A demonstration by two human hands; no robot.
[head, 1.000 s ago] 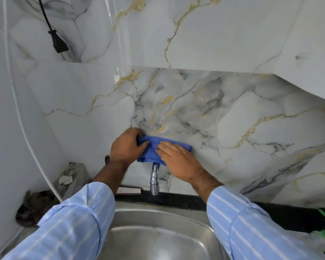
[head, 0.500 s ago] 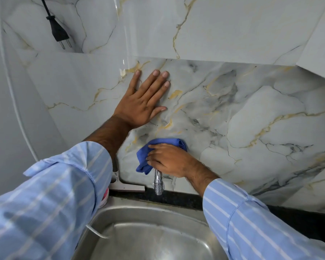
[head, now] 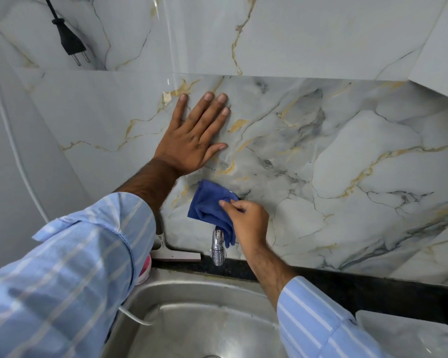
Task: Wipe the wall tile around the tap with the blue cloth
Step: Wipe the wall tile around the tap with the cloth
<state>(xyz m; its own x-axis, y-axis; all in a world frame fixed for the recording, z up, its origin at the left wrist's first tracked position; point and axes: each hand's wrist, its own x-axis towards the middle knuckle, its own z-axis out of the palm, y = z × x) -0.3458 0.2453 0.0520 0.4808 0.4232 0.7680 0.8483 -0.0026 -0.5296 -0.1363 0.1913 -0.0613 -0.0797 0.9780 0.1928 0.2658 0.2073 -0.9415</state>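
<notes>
The blue cloth [head: 208, 205] is bunched against the marble-patterned wall tile [head: 347, 156], just above and behind the chrome tap [head: 218, 248]. My right hand [head: 246, 220] pinches the cloth's right side with curled fingers, and a fold hangs down beside the tap. My left hand [head: 195, 136] lies flat on the tile above and to the left of the cloth, fingers spread, holding nothing.
A steel sink [head: 192, 321] sits below the tap, with a dark counter strip [head: 360, 285] behind it. A squeegee [head: 175, 254] leans at the wall's foot, left of the tap. A black plug [head: 71, 41] hangs at the upper left. A white cord [head: 13, 151] runs down the left wall.
My left hand let go of the cloth and went up to rest flat on the tile. My right hand shifted from pressing the cloth flat to pinching it beside the tap.
</notes>
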